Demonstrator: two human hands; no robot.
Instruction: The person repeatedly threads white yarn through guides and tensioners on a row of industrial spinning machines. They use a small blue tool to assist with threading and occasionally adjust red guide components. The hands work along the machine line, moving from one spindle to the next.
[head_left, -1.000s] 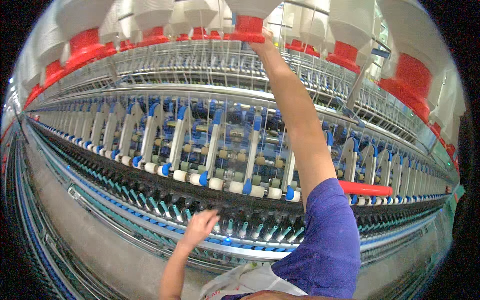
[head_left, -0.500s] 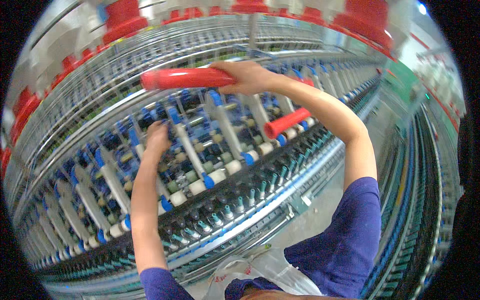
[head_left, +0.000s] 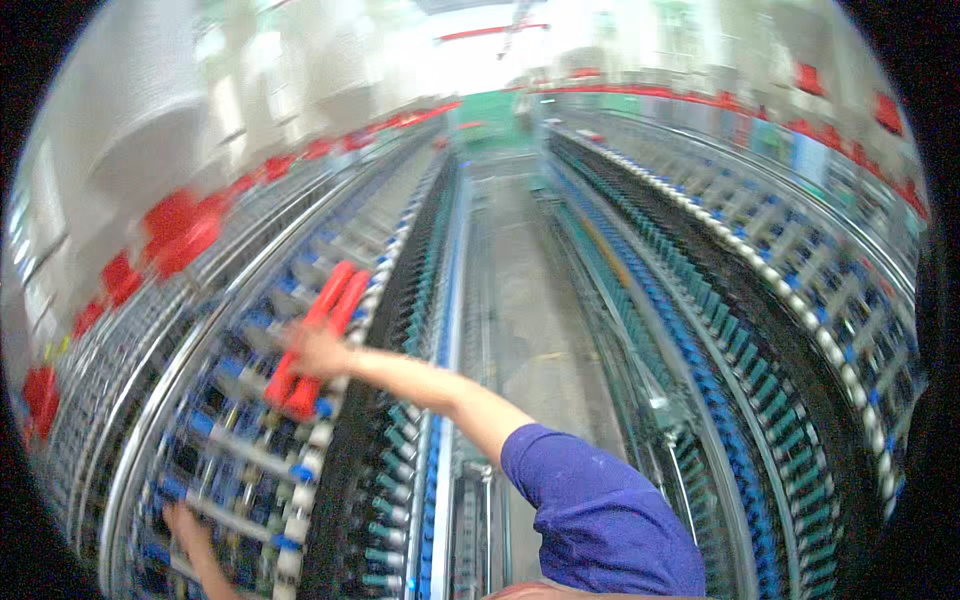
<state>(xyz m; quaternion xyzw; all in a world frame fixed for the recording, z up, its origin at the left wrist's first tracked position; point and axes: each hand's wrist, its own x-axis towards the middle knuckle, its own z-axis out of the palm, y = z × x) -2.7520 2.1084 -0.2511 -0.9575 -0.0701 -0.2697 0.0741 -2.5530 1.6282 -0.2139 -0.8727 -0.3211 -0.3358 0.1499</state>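
Two long red tubes (head_left: 348, 300) lie side by side across the grey arms of a spinning frame (head_left: 240, 455) on my left. My right hand (head_left: 318, 350) reaches over their middle, with its fingers curved round the nearer-left red tube; motion blurs the fingertips. My left hand (head_left: 182, 525) is low at the left edge, among the frame's blue-tipped arms and rollers. Its fingers are smeared, and I cannot make out whether they hold anything.
A narrow aisle (head_left: 530, 300) runs away ahead between two machines. Rows of green-blue spindles (head_left: 735, 350) line the right machine (head_left: 830, 270). Blurred white bobbins (head_left: 150, 100) and red holders (head_left: 180, 230) hang above the left machine. A green surface (head_left: 495, 120) is at the far end.
My view has swung right to face along the aisle. My right hand has brought its red tube down beside the other one. My left hand now shows at the lower left.
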